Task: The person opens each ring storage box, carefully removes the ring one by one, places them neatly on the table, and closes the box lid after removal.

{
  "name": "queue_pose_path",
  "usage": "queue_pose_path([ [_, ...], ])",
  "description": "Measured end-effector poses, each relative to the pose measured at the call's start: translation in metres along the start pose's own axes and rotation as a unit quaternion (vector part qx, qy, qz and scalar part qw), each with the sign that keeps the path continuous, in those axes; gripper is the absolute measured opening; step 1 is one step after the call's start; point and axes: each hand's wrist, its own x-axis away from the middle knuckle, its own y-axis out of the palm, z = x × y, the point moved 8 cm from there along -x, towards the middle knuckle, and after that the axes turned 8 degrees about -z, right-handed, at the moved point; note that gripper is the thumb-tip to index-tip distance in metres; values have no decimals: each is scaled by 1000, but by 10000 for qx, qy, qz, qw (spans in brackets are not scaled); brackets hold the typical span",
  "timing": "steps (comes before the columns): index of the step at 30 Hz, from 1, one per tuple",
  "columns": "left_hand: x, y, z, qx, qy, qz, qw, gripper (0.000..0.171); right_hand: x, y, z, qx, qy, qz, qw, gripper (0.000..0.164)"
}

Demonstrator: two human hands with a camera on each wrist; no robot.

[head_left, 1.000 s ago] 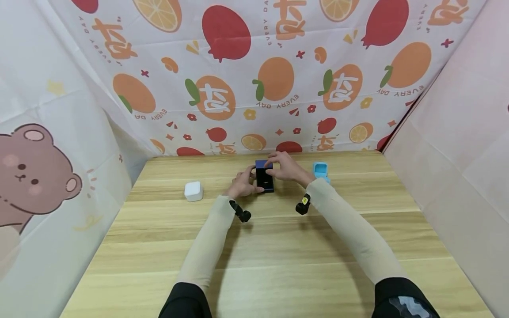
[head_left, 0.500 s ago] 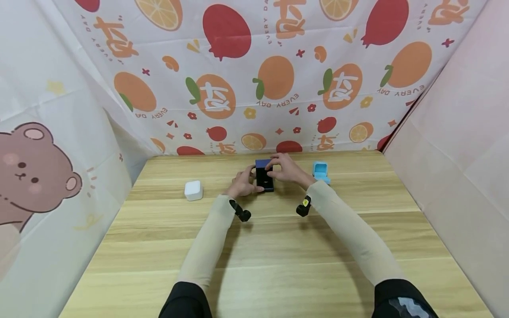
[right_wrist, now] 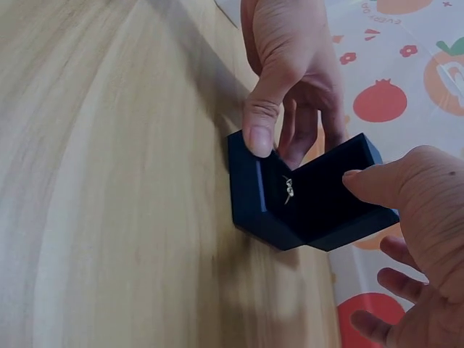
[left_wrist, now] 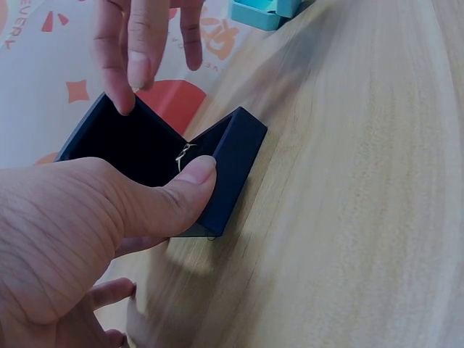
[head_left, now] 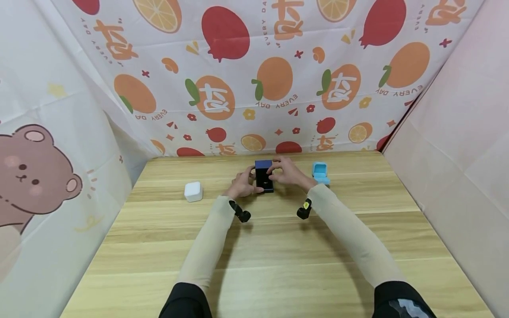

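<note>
A dark navy ring box (head_left: 263,176) stands with its lid raised near the table's back edge. In the right wrist view a silvery ring (right_wrist: 288,190) sits in its base. My left hand (head_left: 242,184) grips the box from the left; its thumb (left_wrist: 188,185) presses on the base's front rim. My right hand (head_left: 287,172) is at the right side of the lid, its thumb (right_wrist: 370,181) in front of the lid's inside. Its other fingers are spread and loosely bent. Whether the thumb touches the lid I cannot tell.
A small light-blue box (head_left: 320,172), lid up, stands to the right, beside my right wrist. To the left is a white rounded box (head_left: 193,191). A fruit-print cloth (head_left: 274,79) hangs behind the wooden table (head_left: 286,265).
My right hand has slid slightly down and right from the top of the lid, and its fingers have come off the top edge. The left hand and ring box have stayed in place.
</note>
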Motion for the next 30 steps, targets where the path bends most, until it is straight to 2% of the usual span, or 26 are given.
queue_pose_path([
  [13, 2, -1, 1, 1, -19, 8, 10000, 95, -2, 10, 9, 239, -40, -85, 9997, 22],
  [30, 1, -2, 1, -19, -7, 45, 10000, 94, -4, 19, 9, 133, -117, -14, 9998, 20],
])
